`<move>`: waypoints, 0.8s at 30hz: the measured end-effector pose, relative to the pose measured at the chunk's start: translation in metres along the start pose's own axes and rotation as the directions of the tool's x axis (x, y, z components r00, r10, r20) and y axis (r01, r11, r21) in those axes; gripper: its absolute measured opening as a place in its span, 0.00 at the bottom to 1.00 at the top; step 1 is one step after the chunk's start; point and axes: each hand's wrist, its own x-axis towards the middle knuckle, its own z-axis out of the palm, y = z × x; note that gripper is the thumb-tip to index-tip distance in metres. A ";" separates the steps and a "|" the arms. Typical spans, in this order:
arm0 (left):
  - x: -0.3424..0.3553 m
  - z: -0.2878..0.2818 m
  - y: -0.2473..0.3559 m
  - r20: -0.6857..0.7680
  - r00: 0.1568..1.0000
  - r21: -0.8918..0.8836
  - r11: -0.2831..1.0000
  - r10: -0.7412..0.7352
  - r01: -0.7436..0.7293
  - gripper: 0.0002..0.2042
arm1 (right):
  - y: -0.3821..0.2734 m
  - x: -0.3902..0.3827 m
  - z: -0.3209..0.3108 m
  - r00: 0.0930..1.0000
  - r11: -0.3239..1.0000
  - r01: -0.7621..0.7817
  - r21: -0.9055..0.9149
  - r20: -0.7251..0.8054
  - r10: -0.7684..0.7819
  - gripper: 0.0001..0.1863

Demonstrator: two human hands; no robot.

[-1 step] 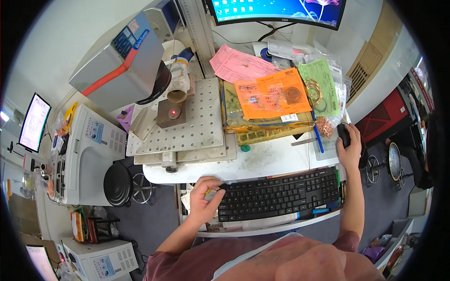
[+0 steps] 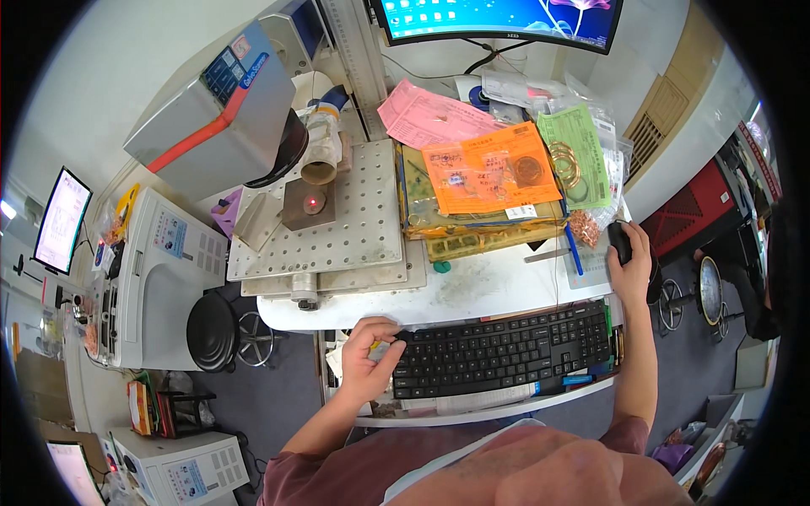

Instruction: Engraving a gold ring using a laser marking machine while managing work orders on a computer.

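My left hand (image 2: 369,358) is curled at the upper left corner of a black keyboard (image 2: 498,350), thumb and fingers closed about that corner. The keyboard lies on a pull-out tray below the white desktop. To the right, my right hand (image 2: 630,270) rests over a black computer mouse (image 2: 620,243), fingers wrapped on it. Farther left, a perforated metal plate (image 2: 363,215) carries a dark square block (image 2: 297,207) with a small round piece (image 2: 313,203) lit by a red dot. Above it hangs a grey box-shaped machine head (image 2: 211,118) with a dark round lens.
Orange (image 2: 489,181), pink and green paper slips lie with copper-coloured rings (image 2: 565,164) on a yellowish tray (image 2: 485,244) behind the keyboard. A blue pen (image 2: 575,249) is beside them. A lit monitor (image 2: 498,18) stands at the back. A black stool (image 2: 211,333) stands on the left floor.
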 end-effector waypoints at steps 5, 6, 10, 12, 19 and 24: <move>0.001 0.000 -0.001 0.004 1.000 -0.001 1.000 0.005 -0.005 0.14 | 0.008 0.005 0.001 0.999 0.999 -0.038 -0.021 0.023 0.038 0.25; 0.001 0.000 -0.001 0.004 1.000 0.005 1.000 0.008 -0.008 0.14 | 0.008 0.006 0.002 0.999 0.999 -0.039 -0.021 0.026 0.040 0.25; 0.000 0.001 -0.002 -0.004 1.000 0.035 0.999 0.012 -0.012 0.14 | 0.005 0.010 0.007 0.999 0.999 -0.044 -0.027 -0.004 0.044 0.24; 0.001 0.000 -0.002 -0.002 1.000 0.040 0.999 0.017 -0.017 0.14 | 0.005 0.010 0.008 0.999 0.999 -0.048 -0.022 -0.011 0.048 0.24; 0.000 0.001 -0.002 -0.007 1.000 0.029 0.999 0.013 -0.013 0.14 | -0.001 -0.007 0.002 0.999 0.999 0.021 0.028 -0.030 -0.020 0.23; 0.001 0.002 -0.002 -0.003 1.000 0.028 1.000 0.011 -0.011 0.14 | 0.004 -0.008 0.003 0.997 0.999 -0.005 0.046 -0.077 0.008 0.22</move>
